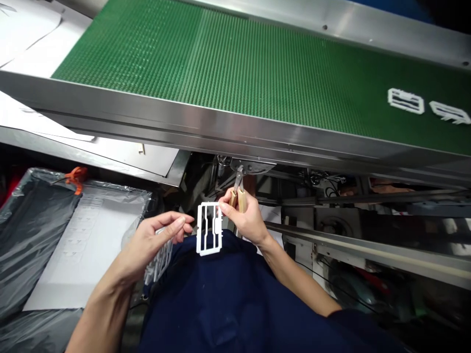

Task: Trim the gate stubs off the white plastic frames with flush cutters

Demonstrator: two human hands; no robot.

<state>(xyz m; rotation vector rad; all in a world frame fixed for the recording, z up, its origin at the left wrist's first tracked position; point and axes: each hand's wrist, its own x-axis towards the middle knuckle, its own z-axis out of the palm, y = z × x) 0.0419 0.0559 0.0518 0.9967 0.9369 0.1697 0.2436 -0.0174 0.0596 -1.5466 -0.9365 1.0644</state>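
Note:
My right hand [247, 215] is closed round a pair of pliers [241, 197] with tan handles, its metal jaws pointing away from me. The thumb and finger of that hand also pinch the right edge of a white plastic frame [198, 230] with thin bars inside, upright before my dark blue clothing. Just left of the frame is my left hand [164, 233], its fingertips apart from it. Several pale plastic frames [160, 260] hang bunched under the left hand, held by its curled fingers; part of the bunch is hidden.
A green conveyor belt [221, 63] with a metal side rail [228, 125] runs across above my hands. Two white plastic frames [405, 100] lie at its right. At left, a plastic-lined box [22, 235] holds a white sheet [106, 245] and an orange-handled tool [76, 179].

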